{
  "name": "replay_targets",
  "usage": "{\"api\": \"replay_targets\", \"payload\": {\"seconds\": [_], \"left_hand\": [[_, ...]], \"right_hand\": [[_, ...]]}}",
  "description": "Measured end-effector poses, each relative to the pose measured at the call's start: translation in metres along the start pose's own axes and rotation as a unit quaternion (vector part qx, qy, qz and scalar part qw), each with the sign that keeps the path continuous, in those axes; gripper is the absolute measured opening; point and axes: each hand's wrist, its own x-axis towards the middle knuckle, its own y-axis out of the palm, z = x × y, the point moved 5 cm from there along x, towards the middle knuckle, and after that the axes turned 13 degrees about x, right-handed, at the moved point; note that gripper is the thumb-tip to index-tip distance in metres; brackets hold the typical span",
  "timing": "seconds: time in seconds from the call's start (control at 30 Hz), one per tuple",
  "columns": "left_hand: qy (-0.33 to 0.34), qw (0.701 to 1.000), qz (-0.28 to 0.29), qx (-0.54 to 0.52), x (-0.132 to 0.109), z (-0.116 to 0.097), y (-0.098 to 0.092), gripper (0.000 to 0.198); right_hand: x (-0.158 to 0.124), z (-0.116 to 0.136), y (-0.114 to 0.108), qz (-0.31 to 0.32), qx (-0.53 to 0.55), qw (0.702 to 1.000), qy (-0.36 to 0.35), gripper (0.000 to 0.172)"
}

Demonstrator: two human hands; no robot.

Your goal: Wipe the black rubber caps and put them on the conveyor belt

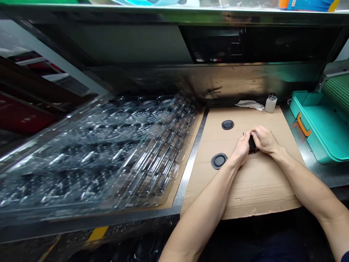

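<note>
Over the cardboard sheet [261,189], my left hand [241,148] and my right hand [265,139] meet around a small black part [252,142]. Fingers of both hands are closed on it and hide most of its shape. The thumbs and fingertips come together at its far edge. To the left of my hands lie two flat black oval pieces with raised rims: one oval piece [227,124] farther back, another oval piece [219,161] nearer, beside my left forearm.
Stacked clear plastic trays [114,153] holding dark parts fill the left side, blurred. A small bottle [271,103] and a white glove-like cloth [249,105] sit at the back. On the right stands a teal bin [324,134] with an orange handle. A metal ledge [174,16] crosses above.
</note>
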Motion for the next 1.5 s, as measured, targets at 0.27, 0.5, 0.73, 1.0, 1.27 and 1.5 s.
{"api": "replay_targets", "payload": {"seconds": [0.27, 0.5, 0.73, 1.0, 1.27, 1.5], "left_hand": [[-0.151, 0.977, 0.025, -0.149, 0.005, -0.009, -0.013, 0.051], [-0.197, 0.950, -0.016, -0.242, 0.007, -0.016, -0.024, 0.048], [-0.127, 0.985, 0.056, -0.099, 0.003, -0.016, -0.012, 0.063], [-0.013, 0.999, 0.020, 0.036, 0.005, -0.010, -0.013, 0.068], [0.073, 0.994, -0.037, 0.070, 0.010, -0.024, -0.031, 0.048], [0.223, 0.952, -0.128, 0.165, -0.021, -0.048, -0.028, 0.077]], "right_hand": [[0.000, -0.028, -0.024, -0.082, 0.016, 0.994, 0.073, 0.023], [-0.001, -0.053, -0.051, -0.130, -0.042, 0.978, 0.159, 0.027], [0.003, -0.017, -0.037, -0.129, 0.090, 0.984, 0.083, 0.025], [0.001, 0.011, -0.010, 0.013, 0.272, 0.958, 0.093, 0.028], [-0.001, -0.039, -0.070, -0.162, 0.117, 0.964, 0.177, 0.027], [-0.005, -0.040, -0.028, -0.011, -0.079, 0.991, 0.111, 0.040]]}}
